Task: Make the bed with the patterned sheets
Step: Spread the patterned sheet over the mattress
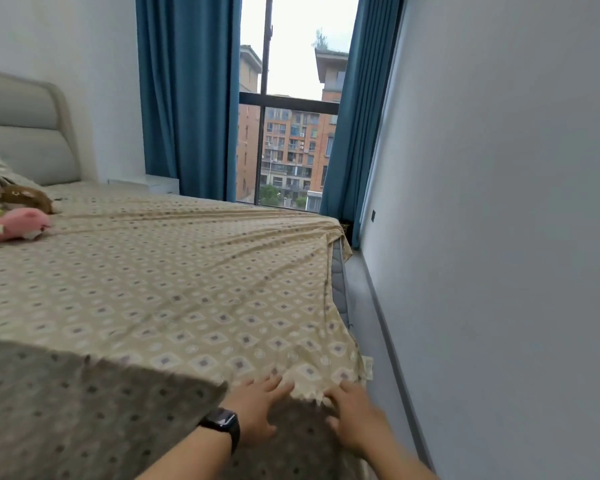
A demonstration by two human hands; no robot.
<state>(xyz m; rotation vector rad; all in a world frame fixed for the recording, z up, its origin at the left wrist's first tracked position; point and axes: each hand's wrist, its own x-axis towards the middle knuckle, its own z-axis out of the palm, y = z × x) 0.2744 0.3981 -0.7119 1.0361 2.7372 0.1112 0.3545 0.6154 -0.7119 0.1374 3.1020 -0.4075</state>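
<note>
Sheet: a tan patterned sheet (174, 278) with small grey diamonds lies spread over the bed, creased in long lines that run toward the near right corner.
Left hand: the left hand (257, 408), with a dark watch (222, 426) on its wrist, lies palm down on the sheet at the near corner, fingers spread and open, gripping nothing.
Right hand: the right hand (355, 415) rests just beside it, fingers also spread flat, at the bunched edge of the sheet.
Mattress: a grey mattress side (338, 271) shows bare along the right edge, where the sheet does not cover it.
Toys: a pink soft toy (13, 225) and a brown one (26, 197) lie near the grey headboard (25, 133).
Room: blue curtains (187, 98) frame a window (288, 147); a pale wall (499, 202) runs along the right.
</note>
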